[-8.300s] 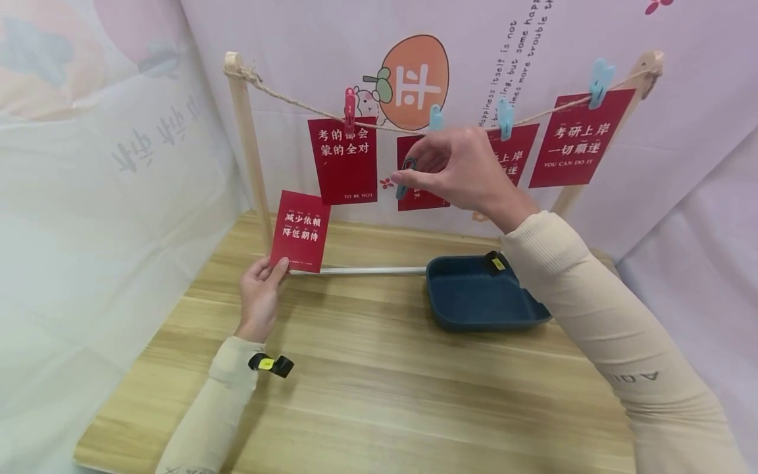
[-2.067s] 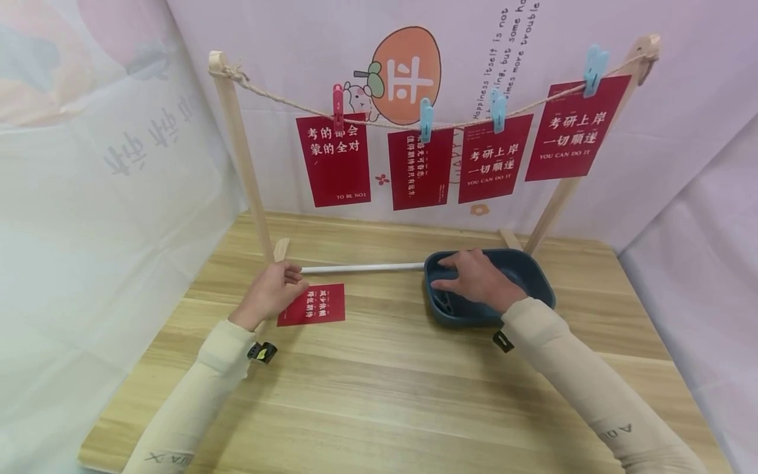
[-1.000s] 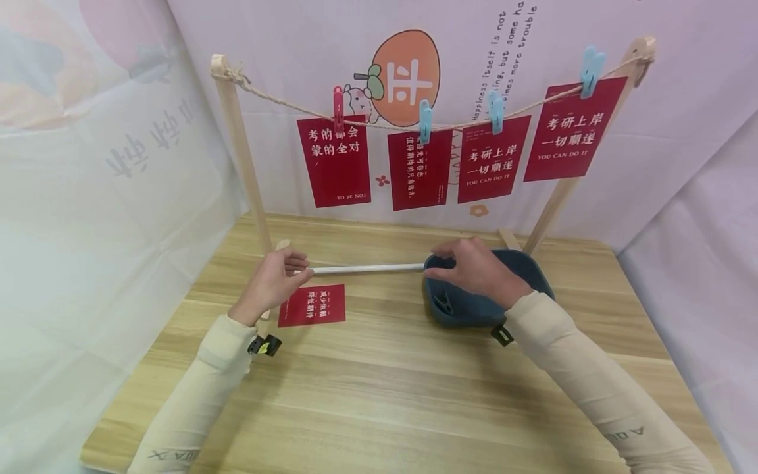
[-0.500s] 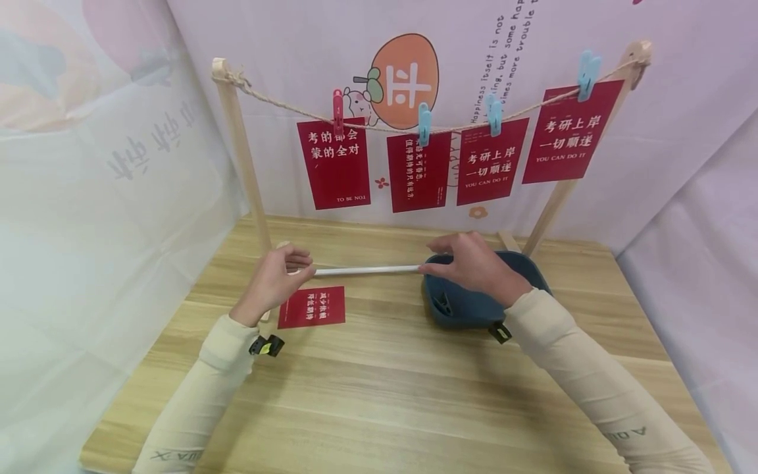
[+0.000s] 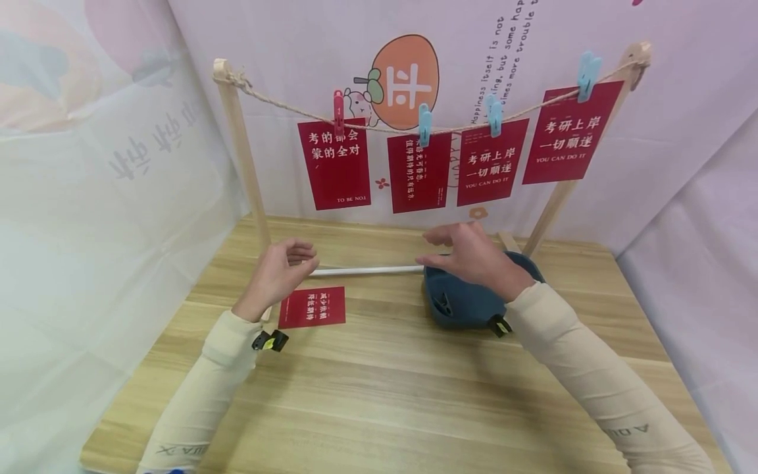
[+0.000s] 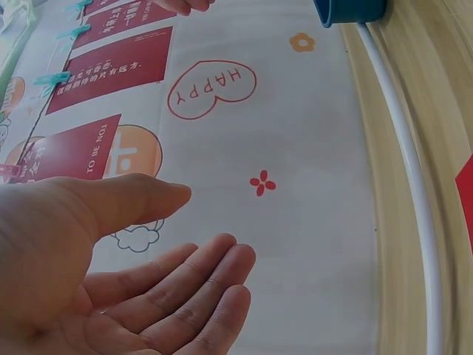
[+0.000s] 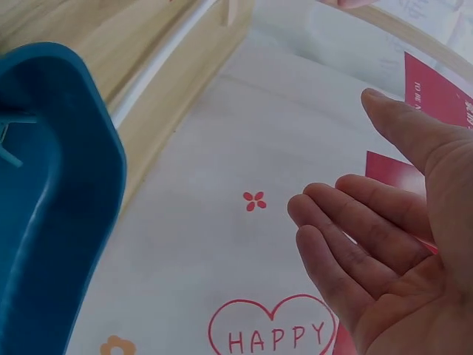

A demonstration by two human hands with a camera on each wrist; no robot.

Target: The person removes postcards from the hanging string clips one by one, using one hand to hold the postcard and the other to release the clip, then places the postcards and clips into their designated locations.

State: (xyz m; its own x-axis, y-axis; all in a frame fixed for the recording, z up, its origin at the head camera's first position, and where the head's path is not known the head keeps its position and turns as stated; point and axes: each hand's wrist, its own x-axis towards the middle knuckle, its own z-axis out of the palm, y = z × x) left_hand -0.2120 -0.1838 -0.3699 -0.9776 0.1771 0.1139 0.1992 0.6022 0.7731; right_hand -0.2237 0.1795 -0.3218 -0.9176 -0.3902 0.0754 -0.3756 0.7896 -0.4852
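My left hand (image 5: 281,273), fingers relaxed and holding nothing, hovers over the left end of a white rod. A loose red card (image 5: 314,307) lies flat on the table just below it. My right hand (image 5: 476,260) is above the dark blue tray (image 5: 458,322), thumb and fingers apart; its bare palm (image 7: 414,296) shows in the right wrist view. One clothespin (image 5: 441,304) lies inside the tray, whose far part the right hand hides. Several red cards hang from a twine line, among them a left one (image 5: 334,171) under a pink clothespin (image 5: 338,112) and others under blue clothespins (image 5: 424,125).
The twine (image 5: 278,102) runs between a left wooden post (image 5: 243,145) and a right wooden post (image 5: 551,210). Between their feet, the white rod (image 5: 367,270) crosses the wooden table (image 5: 379,395). Printed white cloth (image 5: 284,39) encloses the back and sides.
Earlier my left hand held the card and my right pinched a clothespin. The card now lies on the table and a clothespin is in the tray. Both empty hands have lifted slightly.
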